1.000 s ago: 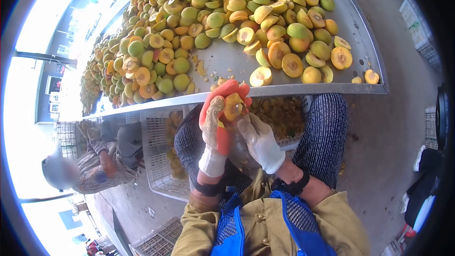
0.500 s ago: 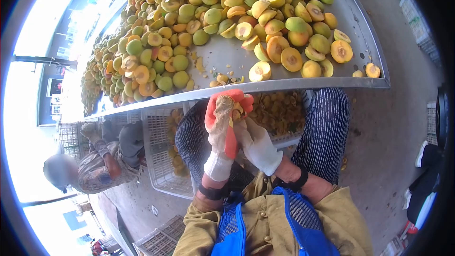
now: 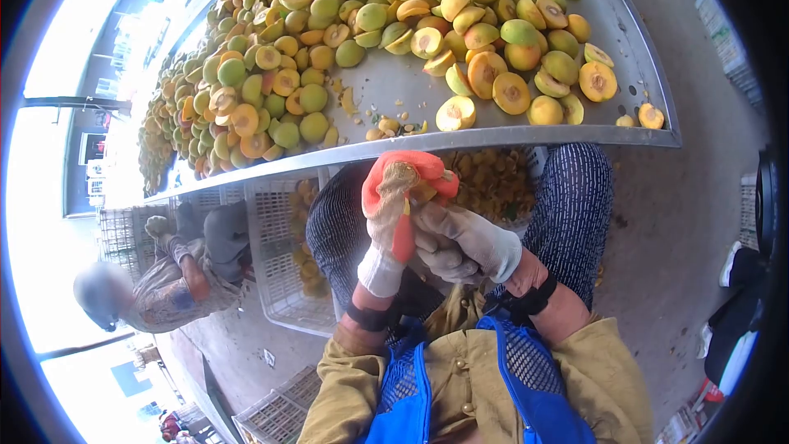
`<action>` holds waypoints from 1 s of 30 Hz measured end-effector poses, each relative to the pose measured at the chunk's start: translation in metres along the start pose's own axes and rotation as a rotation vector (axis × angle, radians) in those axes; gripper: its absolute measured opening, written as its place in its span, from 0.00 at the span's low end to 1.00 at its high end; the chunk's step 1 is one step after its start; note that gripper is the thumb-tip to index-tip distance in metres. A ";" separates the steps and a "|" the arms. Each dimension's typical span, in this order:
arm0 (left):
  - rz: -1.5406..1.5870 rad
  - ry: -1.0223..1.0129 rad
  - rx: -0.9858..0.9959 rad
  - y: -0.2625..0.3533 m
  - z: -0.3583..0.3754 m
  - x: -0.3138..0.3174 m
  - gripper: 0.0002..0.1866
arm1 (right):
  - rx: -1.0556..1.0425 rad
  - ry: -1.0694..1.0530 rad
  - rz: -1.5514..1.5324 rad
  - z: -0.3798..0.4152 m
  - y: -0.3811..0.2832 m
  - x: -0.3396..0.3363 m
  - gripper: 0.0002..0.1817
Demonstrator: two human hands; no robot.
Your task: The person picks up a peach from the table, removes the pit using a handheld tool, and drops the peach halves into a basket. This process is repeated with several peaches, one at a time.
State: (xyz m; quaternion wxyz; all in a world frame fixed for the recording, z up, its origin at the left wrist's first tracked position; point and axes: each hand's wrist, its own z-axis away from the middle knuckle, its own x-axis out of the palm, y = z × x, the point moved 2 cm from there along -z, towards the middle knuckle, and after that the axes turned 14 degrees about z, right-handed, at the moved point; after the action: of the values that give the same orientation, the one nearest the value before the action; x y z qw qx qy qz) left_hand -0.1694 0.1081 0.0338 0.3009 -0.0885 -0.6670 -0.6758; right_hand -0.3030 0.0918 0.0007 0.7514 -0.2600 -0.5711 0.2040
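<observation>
My left hand point(image 3: 403, 197), in an orange-and-beige glove, is closed round a piece of fruit point(image 3: 423, 191) just below the metal table's front edge. Against it, my right hand point(image 3: 460, 240), in a pale glove, has its fingers curled under the fruit. Whatever my right hand grips is hidden between the gloves. On the metal table point(image 3: 378, 86) above lie many green and orange halved fruits point(image 3: 511, 93), cut faces showing on several. Small pits and scraps point(image 3: 389, 126) lie near the edge.
Below the table, a crate point(image 3: 493, 189) of fruit pieces stands between my knees. A white crate point(image 3: 283, 296) is to its left. A co-worker point(image 3: 173, 288) sits at the far left. Another person's dark clothing point(image 3: 740, 312) shows at the right edge.
My right hand has turned, and its curled fingers now show below the left hand. My left hand has tilted slightly to the right, still round the fruit.
</observation>
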 end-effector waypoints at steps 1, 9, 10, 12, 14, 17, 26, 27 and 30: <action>0.004 0.001 -0.026 0.002 0.000 0.001 0.19 | -0.002 0.008 0.030 0.000 -0.004 0.001 0.31; 0.169 0.572 0.066 0.044 0.001 -0.036 0.19 | -0.072 -0.509 -0.432 -0.015 0.021 0.009 0.29; 0.158 0.484 0.223 0.061 0.010 -0.060 0.19 | -0.084 -0.542 -0.539 -0.017 0.026 0.006 0.30; -0.175 0.472 0.370 0.101 0.022 -0.110 0.20 | -0.143 -0.256 -0.588 -0.021 0.032 -0.006 0.30; -1.032 0.487 0.520 0.131 0.021 -0.132 0.17 | -0.128 0.008 -0.600 -0.022 0.036 -0.012 0.30; -1.521 0.430 0.604 0.119 -0.005 -0.094 0.20 | 0.028 0.269 -0.516 -0.029 0.041 -0.001 0.28; -1.178 -0.147 0.059 -0.039 -0.129 0.017 0.32 | 0.077 0.396 -0.344 -0.027 0.050 -0.017 0.29; -1.139 -0.149 0.051 -0.042 -0.132 0.018 0.32 | 0.061 0.407 -0.310 -0.025 0.048 -0.014 0.29; -0.903 -0.147 0.013 -0.036 -0.137 0.015 0.30 | 0.042 0.591 -0.135 -0.018 0.036 -0.003 0.25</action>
State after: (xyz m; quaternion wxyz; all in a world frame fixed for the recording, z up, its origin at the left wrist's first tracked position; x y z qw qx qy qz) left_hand -0.1620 -0.0296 -0.0015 -0.0712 0.1651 -0.6625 -0.7272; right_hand -0.2864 0.1151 -0.0279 0.9021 -0.2539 -0.3394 0.0808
